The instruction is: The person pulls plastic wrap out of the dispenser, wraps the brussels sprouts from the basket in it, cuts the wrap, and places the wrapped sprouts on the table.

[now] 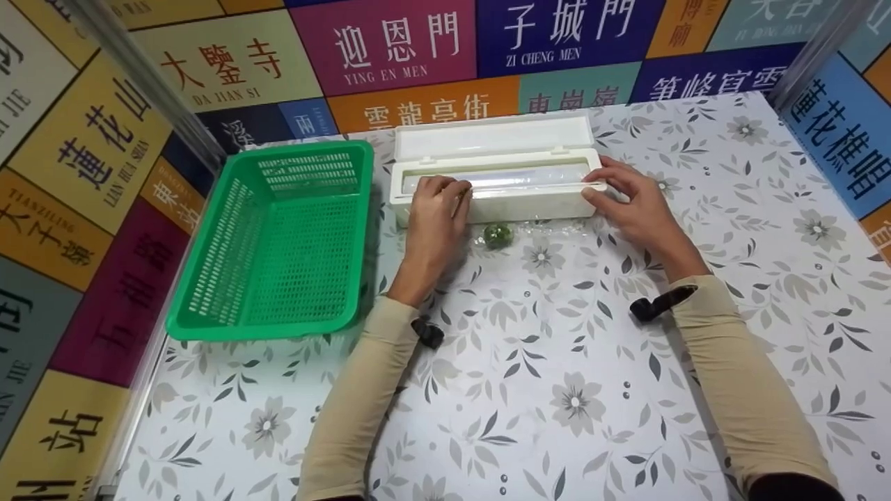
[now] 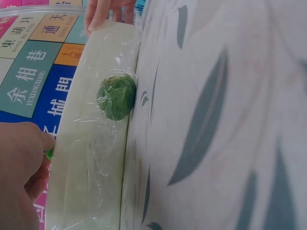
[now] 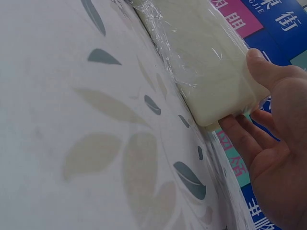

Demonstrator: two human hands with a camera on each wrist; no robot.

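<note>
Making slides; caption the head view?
Left hand and right hand at open white box, round green item in front, basket alongside.

Gap btwn sleeves (image 1: 358, 410), wht box (image 1: 518, 207) beyond

Far-wall panels (image 1: 386, 45) read "YING EN MEN" and "ZI CHENG MEN"; a left-wall panel (image 1: 111, 153) reads "LIAN HUA SHAN".

- Table (image 1: 487, 431): white covering, grey and beige flower-and-leaf print; below the left grip (image 1: 437, 219) and right grip (image 1: 640, 212).
- Back wall (image 1: 397, 52): plum, navy, orange and teal blocks, large lettering; beyond both grips.
- Left wall (image 1: 104, 160): yellow, plum and grey-green blocks; left of the left grip.
- Right wall (image 1: 846, 146): mainly blue; right of the right grip.
- Corner posts (image 1: 160, 87): silvery; beyond the grips, either side.
- Light: diffuse, soft shadow beside the left grip.
</note>
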